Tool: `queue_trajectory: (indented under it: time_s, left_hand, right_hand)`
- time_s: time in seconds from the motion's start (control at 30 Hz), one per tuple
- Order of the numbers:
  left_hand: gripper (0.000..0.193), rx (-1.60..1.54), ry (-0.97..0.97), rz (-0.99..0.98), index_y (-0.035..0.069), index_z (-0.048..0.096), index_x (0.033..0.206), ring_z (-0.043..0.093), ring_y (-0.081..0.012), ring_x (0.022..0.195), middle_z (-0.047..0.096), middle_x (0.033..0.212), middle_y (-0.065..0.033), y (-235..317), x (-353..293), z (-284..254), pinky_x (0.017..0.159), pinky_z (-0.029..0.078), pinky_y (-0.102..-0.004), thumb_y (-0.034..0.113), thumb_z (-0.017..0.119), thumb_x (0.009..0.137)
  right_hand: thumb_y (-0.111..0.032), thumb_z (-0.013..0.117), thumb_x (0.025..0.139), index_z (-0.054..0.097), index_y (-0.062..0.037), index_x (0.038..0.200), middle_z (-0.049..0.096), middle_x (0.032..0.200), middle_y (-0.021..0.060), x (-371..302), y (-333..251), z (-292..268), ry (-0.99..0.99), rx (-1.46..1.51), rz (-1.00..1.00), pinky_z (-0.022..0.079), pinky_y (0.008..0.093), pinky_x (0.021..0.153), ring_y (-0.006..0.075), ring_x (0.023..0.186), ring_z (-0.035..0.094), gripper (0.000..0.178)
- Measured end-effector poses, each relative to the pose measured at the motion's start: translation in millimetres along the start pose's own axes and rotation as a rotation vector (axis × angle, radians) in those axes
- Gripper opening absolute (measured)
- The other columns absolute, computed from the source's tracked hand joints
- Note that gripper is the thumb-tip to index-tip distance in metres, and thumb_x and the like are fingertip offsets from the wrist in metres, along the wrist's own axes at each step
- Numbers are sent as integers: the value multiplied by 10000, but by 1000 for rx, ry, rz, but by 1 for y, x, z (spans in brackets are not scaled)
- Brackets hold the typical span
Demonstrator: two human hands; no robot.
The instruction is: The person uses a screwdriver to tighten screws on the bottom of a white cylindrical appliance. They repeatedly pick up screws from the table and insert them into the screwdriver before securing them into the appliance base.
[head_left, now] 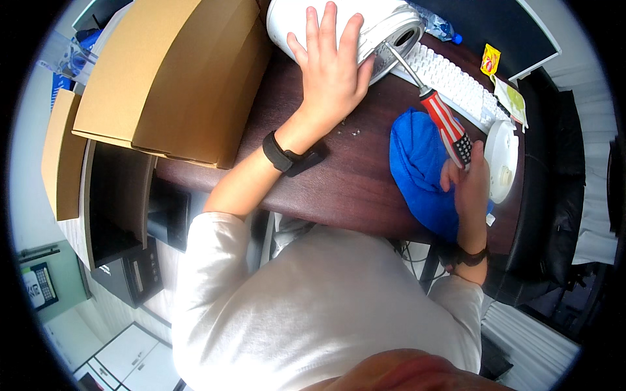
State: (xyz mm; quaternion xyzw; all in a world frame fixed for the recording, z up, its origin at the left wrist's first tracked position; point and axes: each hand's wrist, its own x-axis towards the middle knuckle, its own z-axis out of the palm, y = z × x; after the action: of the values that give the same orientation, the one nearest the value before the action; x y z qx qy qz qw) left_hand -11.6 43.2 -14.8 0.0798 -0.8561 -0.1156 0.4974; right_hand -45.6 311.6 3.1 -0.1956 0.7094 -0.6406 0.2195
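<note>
- At the left, a large cardboard box point(195, 85) stands on the dark surface point(345, 179); its far side is cut off by the edge of the view
- Right of it, the left hand point(331, 75) is spread, its palm and straight fingers laid over a white cylinder point(379, 12) without wrapping around it
- The cylinder lies on its side at the far middle, its ringed end facing right; it looks stiff, smooth and rather slippery, and prone to rolling, so a broad press on the curved wall or a hold at the rim should suit it; its far part is cut off
- Near and right of that end, a blue cloth point(414, 153) lies bunched, soft and light by its look, partly covered by the right arm
- Above the cloth, the screwdriver point(441, 117) slants from the cylinder's end toward the right hand point(471, 186); its thick striped handle is the place to grasp, and whether the tip sits in a screw is hard to make out
- The right hand is curled around the handle's butt, some fingers hidden
- Just right, a white round cover point(501, 146) looks light, thin and best taken by its edge
</note>
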Motion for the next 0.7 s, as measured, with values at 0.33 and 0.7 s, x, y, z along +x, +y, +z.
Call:
queue_trajectory:
  time_s: [0.33,0.7]
  left_hand:
    - [641,2,5,3,100,384,1311,243,-464,1305,287,1399,-244,0,-1,0,942,219,-676,201,686,755]
    - [651,12,7,3,101,378,1314,242,-469,1304,285,1401,-247,0,-1,0,938,222,-678,203,688,750]
  right_hand:
    - [-377,275,1003,454,-16,1034,480,626,36,-4,-2,12,85,-240,-129,319,209,409,80,433,402,403]
    - [-270,390,991,370,-29,1143,425,625,15,-8,-8,23,100,-162,-225,330,209,407,59,447,374,285]
